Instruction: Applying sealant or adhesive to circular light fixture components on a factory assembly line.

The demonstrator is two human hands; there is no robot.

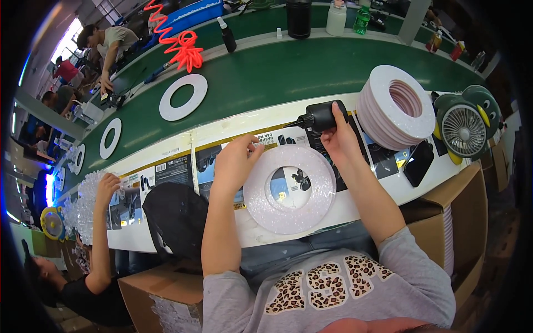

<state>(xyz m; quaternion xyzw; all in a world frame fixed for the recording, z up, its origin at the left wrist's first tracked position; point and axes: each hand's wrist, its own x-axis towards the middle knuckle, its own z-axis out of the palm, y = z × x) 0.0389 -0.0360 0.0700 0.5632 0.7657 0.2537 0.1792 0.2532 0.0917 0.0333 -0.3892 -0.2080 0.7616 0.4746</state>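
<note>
Where the white worktop holds stacked rings at right, a speckled ring lies near its front edge, left hand curled beside it, grip unclear, right hand clamped around a black bottle, whose thin nozzle probably wants a light, steady squeeze

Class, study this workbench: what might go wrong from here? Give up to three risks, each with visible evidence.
The right hand holds the black bottle with its nozzle pointing left, so any contents might drip onto the table.

The left hand is near that nozzle and could get smeared.

The black phone-like device lies near the table's front edge and might get knocked off.
</note>
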